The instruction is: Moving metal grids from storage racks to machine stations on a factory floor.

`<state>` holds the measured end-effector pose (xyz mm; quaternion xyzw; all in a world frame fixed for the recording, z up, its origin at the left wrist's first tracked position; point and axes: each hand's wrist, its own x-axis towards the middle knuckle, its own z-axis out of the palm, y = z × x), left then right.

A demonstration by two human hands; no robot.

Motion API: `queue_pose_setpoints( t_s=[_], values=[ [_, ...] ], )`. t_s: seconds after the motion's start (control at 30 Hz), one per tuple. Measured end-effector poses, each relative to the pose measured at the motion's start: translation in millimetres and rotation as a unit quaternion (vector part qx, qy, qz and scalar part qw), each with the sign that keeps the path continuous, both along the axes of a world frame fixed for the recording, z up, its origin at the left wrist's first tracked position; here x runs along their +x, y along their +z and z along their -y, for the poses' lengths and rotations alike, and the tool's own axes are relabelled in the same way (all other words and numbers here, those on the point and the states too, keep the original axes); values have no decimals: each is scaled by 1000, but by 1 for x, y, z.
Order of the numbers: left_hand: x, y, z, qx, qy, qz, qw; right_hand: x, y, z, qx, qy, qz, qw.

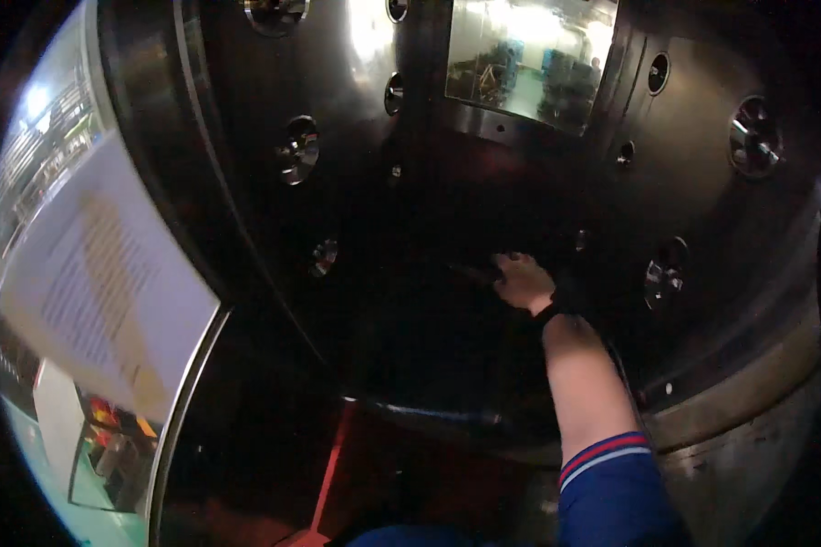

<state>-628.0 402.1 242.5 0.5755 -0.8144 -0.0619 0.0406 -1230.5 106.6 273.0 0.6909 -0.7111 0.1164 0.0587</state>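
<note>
My right hand [524, 282] reaches forward into a dark metal chamber, with a black band [553, 312] round its wrist. Its fingers look curled, and a faint thin dark shape [468, 272] runs out to the left of them. Shadow hides what that shape is. Below the hand lies the chamber's unlit lower part. The nearest fittings to the hand are a small round one [582, 240] and a larger shiny disc [666, 273] on the right wall. My left hand is out of the picture.
Several round metal fittings, such as one [298, 149] on the left, stud the curved walls. A window [531, 59] at the back shows a lit room. A printed sheet [109, 273] hangs at the left by a metal edge [187, 410]. A red strip [334, 460] runs below.
</note>
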Motion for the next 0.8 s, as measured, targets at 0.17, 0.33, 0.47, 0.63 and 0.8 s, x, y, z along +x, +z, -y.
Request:
queue_pose_setpoints(
  t_s=[0.17, 0.33, 0.47, 0.63, 0.8],
  values=[
    [-59, 13, 105, 14, 2, -44, 999, -77, 34, 81, 36, -129, -55, 990],
    [-153, 4, 229, 26, -34, -99, 994, -190, 99, 207, -99, -142, -52, 984],
    [-249, -2, 335, 37, -49, -134, 989, -275, 129, 312, -302, -81, -182, 932],
    [-364, 35, 473, 50, -57, -163, 984, -343, 275, 434, -377, -60, -165, 909],
    [-481, 68, 614, 53, -128, -212, 967, -453, 424, 494, -582, -114, -311, 743]
  ],
)
